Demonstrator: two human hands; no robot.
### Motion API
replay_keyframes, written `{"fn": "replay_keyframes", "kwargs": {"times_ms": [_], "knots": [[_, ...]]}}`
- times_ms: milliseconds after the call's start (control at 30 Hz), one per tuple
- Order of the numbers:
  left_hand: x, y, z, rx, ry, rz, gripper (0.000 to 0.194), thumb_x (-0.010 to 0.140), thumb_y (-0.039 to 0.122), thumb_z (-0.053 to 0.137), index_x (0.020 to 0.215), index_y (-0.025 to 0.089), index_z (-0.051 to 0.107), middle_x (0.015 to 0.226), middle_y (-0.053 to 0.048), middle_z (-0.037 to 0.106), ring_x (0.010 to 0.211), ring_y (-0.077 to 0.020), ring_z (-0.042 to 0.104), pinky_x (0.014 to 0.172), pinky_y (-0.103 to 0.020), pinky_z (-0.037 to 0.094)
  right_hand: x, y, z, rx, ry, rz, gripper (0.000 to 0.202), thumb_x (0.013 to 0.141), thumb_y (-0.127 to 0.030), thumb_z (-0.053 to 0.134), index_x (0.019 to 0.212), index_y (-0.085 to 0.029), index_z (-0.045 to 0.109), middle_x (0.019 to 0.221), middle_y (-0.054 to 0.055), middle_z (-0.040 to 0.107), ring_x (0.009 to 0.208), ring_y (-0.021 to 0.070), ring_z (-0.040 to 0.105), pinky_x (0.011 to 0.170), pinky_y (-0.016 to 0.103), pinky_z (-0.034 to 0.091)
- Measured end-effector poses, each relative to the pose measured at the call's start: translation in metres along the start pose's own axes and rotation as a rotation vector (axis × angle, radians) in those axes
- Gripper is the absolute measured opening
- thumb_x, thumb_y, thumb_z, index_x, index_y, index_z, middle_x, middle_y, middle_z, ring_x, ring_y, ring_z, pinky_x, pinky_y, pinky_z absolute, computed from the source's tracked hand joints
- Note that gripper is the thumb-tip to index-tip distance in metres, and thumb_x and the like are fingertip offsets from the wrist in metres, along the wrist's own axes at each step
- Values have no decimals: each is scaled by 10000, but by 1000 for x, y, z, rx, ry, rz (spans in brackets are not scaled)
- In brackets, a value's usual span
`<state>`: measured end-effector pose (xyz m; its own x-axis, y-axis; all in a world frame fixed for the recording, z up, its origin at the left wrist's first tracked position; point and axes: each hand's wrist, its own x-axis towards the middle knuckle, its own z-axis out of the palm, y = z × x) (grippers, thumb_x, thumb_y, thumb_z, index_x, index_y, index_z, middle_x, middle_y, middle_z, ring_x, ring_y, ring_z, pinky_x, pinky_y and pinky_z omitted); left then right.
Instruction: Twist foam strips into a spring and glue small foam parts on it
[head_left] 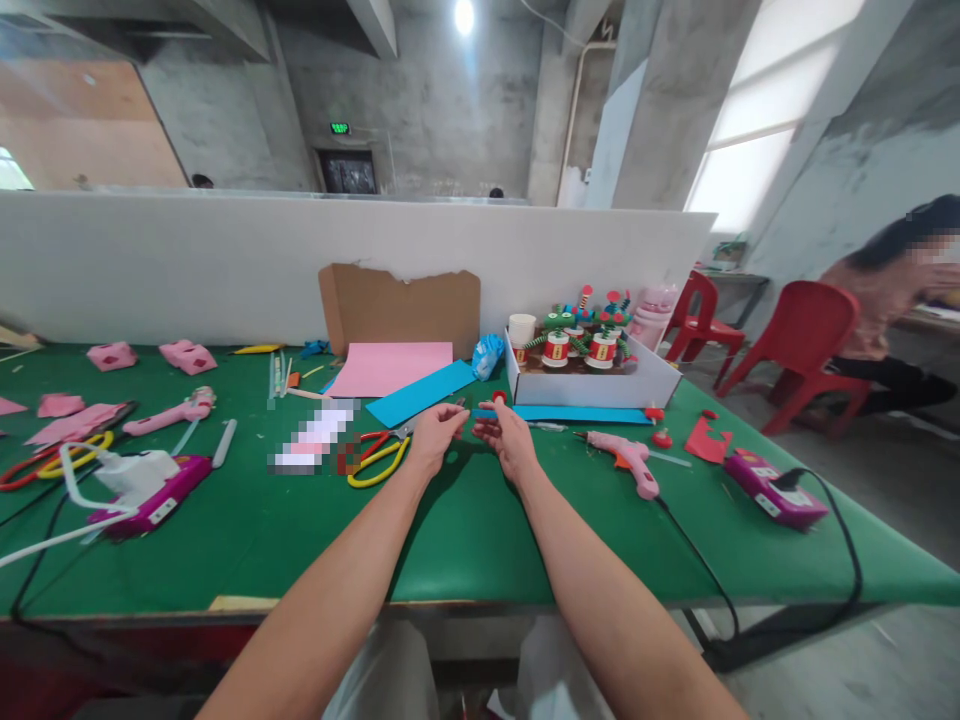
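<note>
My left hand (437,437) is held over the green table, its fingertips pinched together; whatever is between them is too small to make out. Facing it, a small gap away, my right hand (508,438) has its fingers loosely bent and apart, with nothing plainly held. A small red piece (499,397) shows just behind the right fingertips. Left of my left hand lie yellow-and-red-handled pliers (380,462). Beyond both hands are a blue paper strip (421,393) and another blue strip (581,414).
A white box (600,385) holds several decorated spool figures. To the right lie a pink glue gun (634,460) and a purple power strip (776,490) with a trailing cord. Another glue gun (169,412) and a purple power strip (154,500) are left. A person (874,290) sits far right.
</note>
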<state>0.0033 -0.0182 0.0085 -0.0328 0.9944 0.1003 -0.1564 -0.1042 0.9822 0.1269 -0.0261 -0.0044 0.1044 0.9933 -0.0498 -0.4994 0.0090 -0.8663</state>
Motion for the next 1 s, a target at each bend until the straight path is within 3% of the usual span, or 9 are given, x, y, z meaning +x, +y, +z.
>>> {"fn": "replay_keyframes", "kwargs": {"times_ms": [100,200,267,500,733,1000], "knots": [[-1,1,1,-22,4,-13,378,471,423,800,654,137,632,498,29,555,470,-85,467,475,-219,356,3,2,-3,59,34,29,195,695,-374,730,682,-194,656,567,-12,647,519,113,607,631,280,556],[-1,1,2,-42,-12,-17,382,461,420,807,646,137,628,516,26,563,472,-81,465,476,-220,357,3,4,-5,64,-21,48,134,626,-222,776,670,-193,653,593,-24,657,546,100,610,661,263,555],[-2,1,2,-43,-15,-20,382,458,420,809,642,138,627,526,24,570,472,-80,464,477,-220,358,2,5,-4,79,-68,48,171,590,-199,796,706,-190,670,627,-23,671,574,100,617,675,257,552],[-2,2,2,-13,-27,-24,382,458,431,805,634,141,630,544,13,585,480,-85,466,478,-223,359,-2,2,-1,76,-130,24,333,468,-279,875,719,-192,674,654,-43,667,574,87,612,637,233,540],[-1,-1,2,8,-45,-25,374,468,426,793,633,145,611,517,27,556,457,-77,449,463,-219,348,-3,4,0,34,-102,-6,366,450,-353,876,698,-192,659,619,-46,648,540,90,589,624,246,536],[1,-7,2,36,-25,-40,266,492,314,763,657,143,643,521,24,579,455,-80,448,448,-208,324,-3,6,3,-28,-56,3,364,474,-363,857,751,-205,681,626,-21,664,564,132,615,672,309,540]]}}
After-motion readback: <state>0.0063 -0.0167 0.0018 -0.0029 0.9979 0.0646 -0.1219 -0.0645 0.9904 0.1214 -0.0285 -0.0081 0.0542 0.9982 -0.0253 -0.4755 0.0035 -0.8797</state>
